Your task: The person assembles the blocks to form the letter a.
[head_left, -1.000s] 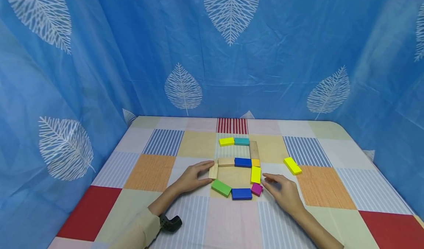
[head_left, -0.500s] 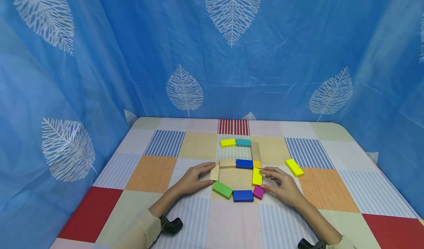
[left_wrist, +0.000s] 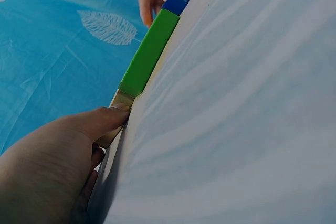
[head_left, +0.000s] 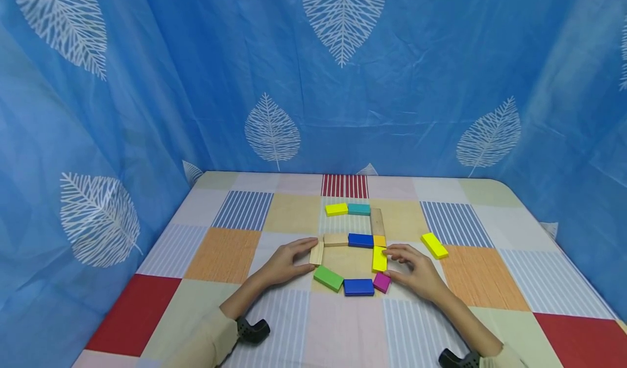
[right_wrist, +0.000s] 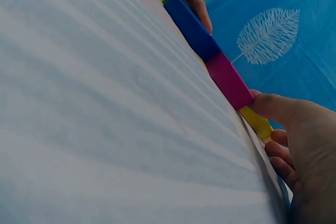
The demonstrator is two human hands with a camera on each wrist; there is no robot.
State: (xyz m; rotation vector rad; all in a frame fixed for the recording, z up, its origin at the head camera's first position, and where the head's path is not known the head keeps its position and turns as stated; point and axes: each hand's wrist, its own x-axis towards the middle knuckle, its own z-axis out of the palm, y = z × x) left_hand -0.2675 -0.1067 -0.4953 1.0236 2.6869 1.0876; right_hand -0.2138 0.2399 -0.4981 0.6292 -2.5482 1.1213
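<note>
My left hand [head_left: 285,264] holds a bare wooden block [head_left: 316,253] at the left of a block outline, fingertips at its far end and thumb near its near end. In the left wrist view the thumb presses on this block beside a green block [left_wrist: 150,51]. My right hand [head_left: 422,274] touches the outline's right side, its loosely bent fingers against a yellow block [head_left: 378,260]. Its thumb meets the end of a magenta block [right_wrist: 229,81] in the right wrist view. A blue block [head_left: 358,287] lies between the green and magenta ones.
Farther back, another wooden block [head_left: 335,240], a blue block [head_left: 360,241] and an orange block [head_left: 379,241] form a row. Beyond are a yellow block [head_left: 336,209], a teal block [head_left: 359,209] and an upright-running wooden block [head_left: 377,221]. A loose yellow block [head_left: 434,245] lies right on the patchwork cloth [head_left: 490,281].
My right hand has moved left and come against the yellow and magenta blocks. My left hand stays at the wooden block. The view shifted slightly.
</note>
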